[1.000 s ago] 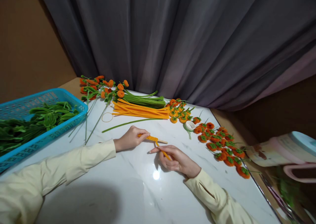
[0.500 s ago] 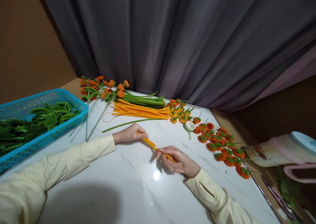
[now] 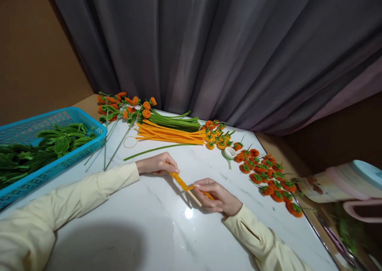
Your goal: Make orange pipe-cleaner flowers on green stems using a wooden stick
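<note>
My left hand (image 3: 159,163) is closed on one end of a thin stick (image 3: 195,198), around which an orange fuzzy stem (image 3: 179,180) is coiled. The stick's bare pale end points down and to the right. My right hand (image 3: 213,195) pinches the loose length of the orange stem just right of the coil. Behind my hands lie a bundle of straight orange stems (image 3: 170,133), a bundle of green stems (image 3: 179,122) and a single green stem (image 3: 155,150).
A blue basket (image 3: 101,137) with green leaves stands at the left. Orange flowers (image 3: 146,114) lie at the back left, more orange blooms (image 3: 277,195) at the right. A tape roll (image 3: 229,153) sits beside them. A cup (image 3: 343,181) is at the far right.
The bare end of the stick now shows between my hands, below the coil. My right hand has shifted slightly, and the orange stem bends away from the stick toward it.
</note>
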Demonstrator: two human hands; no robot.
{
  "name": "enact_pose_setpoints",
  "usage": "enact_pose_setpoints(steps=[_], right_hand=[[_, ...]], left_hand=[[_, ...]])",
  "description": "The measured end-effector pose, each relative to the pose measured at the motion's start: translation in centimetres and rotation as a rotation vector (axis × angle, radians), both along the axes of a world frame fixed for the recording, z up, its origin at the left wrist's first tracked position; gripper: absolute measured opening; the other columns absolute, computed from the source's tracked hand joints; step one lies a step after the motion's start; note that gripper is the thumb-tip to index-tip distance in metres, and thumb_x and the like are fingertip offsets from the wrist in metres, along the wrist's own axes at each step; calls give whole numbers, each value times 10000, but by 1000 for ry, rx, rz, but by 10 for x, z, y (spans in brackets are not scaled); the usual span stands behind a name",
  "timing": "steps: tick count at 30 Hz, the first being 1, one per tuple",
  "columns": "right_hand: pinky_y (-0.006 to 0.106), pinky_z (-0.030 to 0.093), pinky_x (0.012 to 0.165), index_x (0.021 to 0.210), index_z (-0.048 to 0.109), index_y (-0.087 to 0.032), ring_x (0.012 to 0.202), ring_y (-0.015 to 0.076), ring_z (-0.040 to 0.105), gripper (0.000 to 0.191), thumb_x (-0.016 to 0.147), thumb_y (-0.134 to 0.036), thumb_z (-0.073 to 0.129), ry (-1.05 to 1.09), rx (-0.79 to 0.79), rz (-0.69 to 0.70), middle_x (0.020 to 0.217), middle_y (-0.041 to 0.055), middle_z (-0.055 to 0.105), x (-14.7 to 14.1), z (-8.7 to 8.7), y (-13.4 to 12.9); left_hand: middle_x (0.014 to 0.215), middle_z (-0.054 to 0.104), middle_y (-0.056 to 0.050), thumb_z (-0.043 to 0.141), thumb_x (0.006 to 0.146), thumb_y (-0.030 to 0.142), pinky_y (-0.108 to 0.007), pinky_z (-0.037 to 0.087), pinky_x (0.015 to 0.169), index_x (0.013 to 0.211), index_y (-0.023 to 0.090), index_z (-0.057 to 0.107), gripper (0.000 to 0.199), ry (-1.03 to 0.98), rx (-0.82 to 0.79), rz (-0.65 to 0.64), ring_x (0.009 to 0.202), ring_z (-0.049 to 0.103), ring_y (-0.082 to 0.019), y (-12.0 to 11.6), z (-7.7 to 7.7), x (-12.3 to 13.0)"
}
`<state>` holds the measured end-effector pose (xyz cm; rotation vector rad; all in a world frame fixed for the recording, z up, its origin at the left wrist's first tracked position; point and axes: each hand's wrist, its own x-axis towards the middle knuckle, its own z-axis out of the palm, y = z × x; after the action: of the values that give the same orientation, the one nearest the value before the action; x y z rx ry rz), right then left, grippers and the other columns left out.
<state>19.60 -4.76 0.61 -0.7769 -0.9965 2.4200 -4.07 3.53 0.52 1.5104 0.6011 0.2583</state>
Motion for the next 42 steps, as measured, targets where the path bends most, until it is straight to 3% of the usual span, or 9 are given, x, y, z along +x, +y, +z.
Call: enact_pose_setpoints(steps=[6,11,17,22,31,33,38,42], right_hand=[[147,178,233,626,500,-140,238,15,152,333,831,-379,610,-11,39,-31,368,-74,436,0,-4,-1],[129,200,239,669,477,-154,241,6,141,330,862,-404,572,17,88,-92,414,-66,502,-4,-8,-2],[126,177,243,709,503,-143,253,4,146,280,886,-359,528,23,62,-173,468,-30,556,-7,-13,1],[130,199,252,752,515,-139,254,9,158,235,903,-320,507,41,57,-190,483,-19,577,-6,-15,1],[135,203,258,843,549,-125,272,8,199,223,852,-342,599,45,-44,-269,558,-15,609,-7,-16,4],[136,198,259,839,557,-123,273,7,200,238,858,-358,591,34,-46,-275,559,-15,607,-7,-16,4],[135,198,274,840,580,-118,288,2,217,258,858,-374,593,37,-36,-301,580,-17,604,-9,-14,4],[143,194,285,889,612,-99,311,-4,242,236,831,-327,631,4,-39,-285,654,4,626,-10,-10,4]], left_hand=[[389,213,107,642,773,359,-174,264,293,653,122,589,271,-118,-286,0,318,182,-40,-3,-3,4],[406,260,106,635,782,370,-188,395,348,776,89,623,281,-215,-334,95,359,293,-57,-7,-3,9],[490,438,57,606,818,354,-198,441,390,857,73,630,284,-249,-183,139,417,439,-72,-10,-3,12],[524,465,54,572,844,391,-225,489,447,908,83,623,319,-248,-83,166,442,495,-80,-11,-5,12],[490,488,50,520,863,445,-196,460,466,1058,100,656,419,-126,228,285,442,579,-102,-17,-10,13],[522,565,18,515,869,425,-194,456,465,1023,95,675,398,-92,325,308,436,587,-103,-19,-9,14],[838,708,-81,489,894,347,-183,442,440,934,101,704,329,-86,632,385,392,542,-57,-23,-9,16],[766,715,-62,495,897,274,-173,421,464,871,115,711,270,-80,836,440,447,546,-74,-23,-11,17]])
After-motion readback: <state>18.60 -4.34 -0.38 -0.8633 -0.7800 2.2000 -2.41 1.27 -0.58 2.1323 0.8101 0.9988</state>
